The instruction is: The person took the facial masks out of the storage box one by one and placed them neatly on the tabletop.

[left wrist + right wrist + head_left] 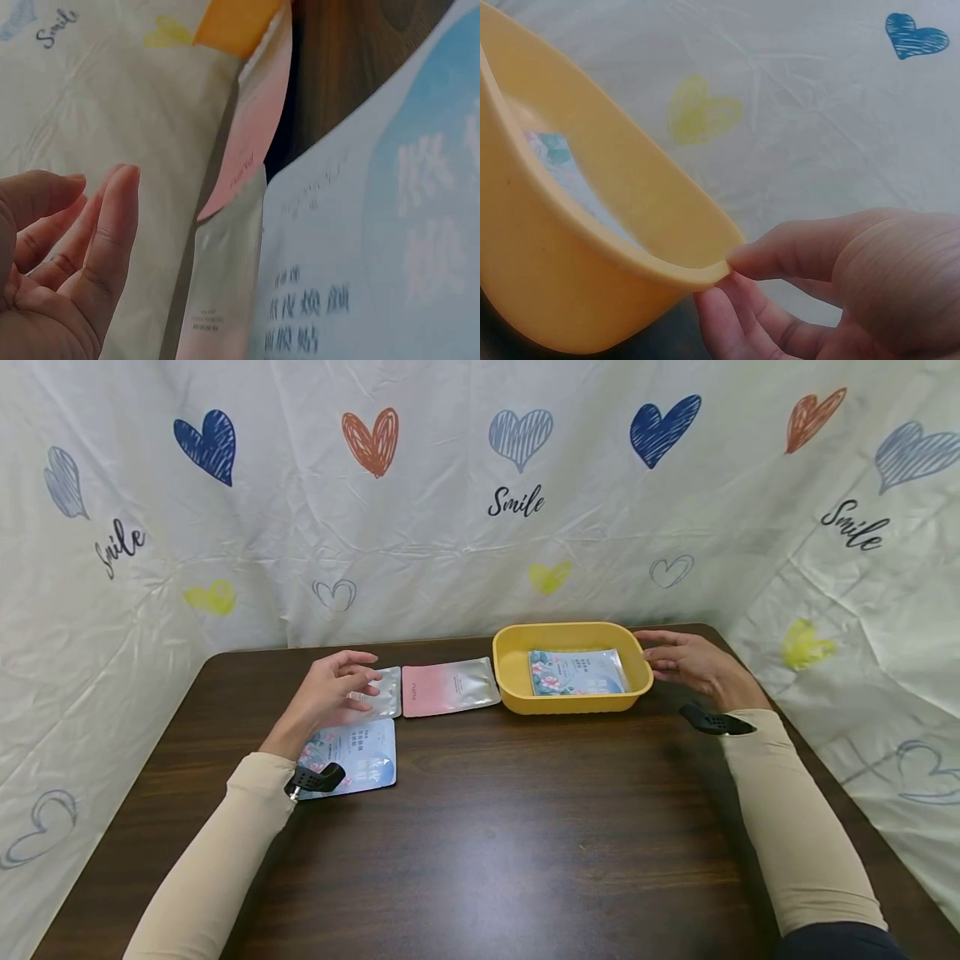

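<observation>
My left hand (335,689) is above a silvery sachet (386,693) on the table, its fingers loosely bent with nothing between them. A light blue floral sachet (360,756) lies flat under the left wrist, while a pink and silver sachet (450,687) lies to the right. In the left wrist view, the left hand (67,262) is apart from the sachets. At the right end of a yellow plastic basket (513,703), my right hand (693,667) pinches the rim (667,276) between thumb and fingertips. Inside the basket lies another blue floral sachet (577,672).
The dark wooden table (480,843) reaches back to a white cloth backdrop (435,527) printed with hearts and "Smile". The basket stands near the table's back edge, close to the pink and silver sachet. Each wrist wears a black strap (716,720).
</observation>
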`<state>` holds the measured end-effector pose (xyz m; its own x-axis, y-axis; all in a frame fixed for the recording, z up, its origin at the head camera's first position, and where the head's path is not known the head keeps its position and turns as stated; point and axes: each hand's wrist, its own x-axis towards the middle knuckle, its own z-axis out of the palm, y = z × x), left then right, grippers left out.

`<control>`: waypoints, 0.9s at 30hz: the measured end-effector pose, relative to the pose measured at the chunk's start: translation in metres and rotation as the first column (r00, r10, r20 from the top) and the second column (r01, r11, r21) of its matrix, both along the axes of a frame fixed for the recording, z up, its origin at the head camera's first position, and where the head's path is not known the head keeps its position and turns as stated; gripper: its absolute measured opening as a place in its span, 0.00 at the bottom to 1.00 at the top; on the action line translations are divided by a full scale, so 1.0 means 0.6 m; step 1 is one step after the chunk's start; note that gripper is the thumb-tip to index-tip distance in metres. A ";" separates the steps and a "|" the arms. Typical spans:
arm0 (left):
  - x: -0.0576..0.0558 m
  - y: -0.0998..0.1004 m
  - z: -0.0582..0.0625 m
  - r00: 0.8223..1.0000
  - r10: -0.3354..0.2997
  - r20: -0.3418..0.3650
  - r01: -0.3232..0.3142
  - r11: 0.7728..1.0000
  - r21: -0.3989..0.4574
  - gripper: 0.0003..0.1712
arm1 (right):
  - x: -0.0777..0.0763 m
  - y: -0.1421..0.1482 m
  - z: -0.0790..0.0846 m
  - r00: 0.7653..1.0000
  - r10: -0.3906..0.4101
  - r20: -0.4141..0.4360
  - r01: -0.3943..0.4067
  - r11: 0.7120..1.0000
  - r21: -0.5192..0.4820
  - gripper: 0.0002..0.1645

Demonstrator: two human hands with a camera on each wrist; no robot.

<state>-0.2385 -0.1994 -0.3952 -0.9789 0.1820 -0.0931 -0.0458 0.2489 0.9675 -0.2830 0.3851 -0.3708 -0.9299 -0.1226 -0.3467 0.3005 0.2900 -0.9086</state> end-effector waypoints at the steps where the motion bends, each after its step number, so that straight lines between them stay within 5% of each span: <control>1: -0.002 0.004 0.000 1.000 -0.011 -0.012 0.011 1.000 0.007 0.22 | 0.000 -0.001 0.000 1.000 0.000 0.002 0.000 1.000 0.001 0.39; 8: -0.013 0.029 0.003 0.997 -0.056 -0.054 0.059 0.997 0.046 0.22 | -0.001 -0.002 0.001 1.000 0.011 0.012 -0.011 1.000 0.016 0.38; 27: -0.031 0.102 0.021 0.996 -0.086 -0.030 0.089 0.990 0.108 0.21 | -0.003 0.002 -0.004 1.000 -0.012 0.001 0.012 1.000 -0.007 0.38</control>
<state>-0.2570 -0.1380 -0.3827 -0.9604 0.2751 -0.0436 -0.0039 0.1436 0.9896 -0.2847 0.3866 -0.3735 -0.9311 -0.1142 -0.3465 0.3044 0.2804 -0.9104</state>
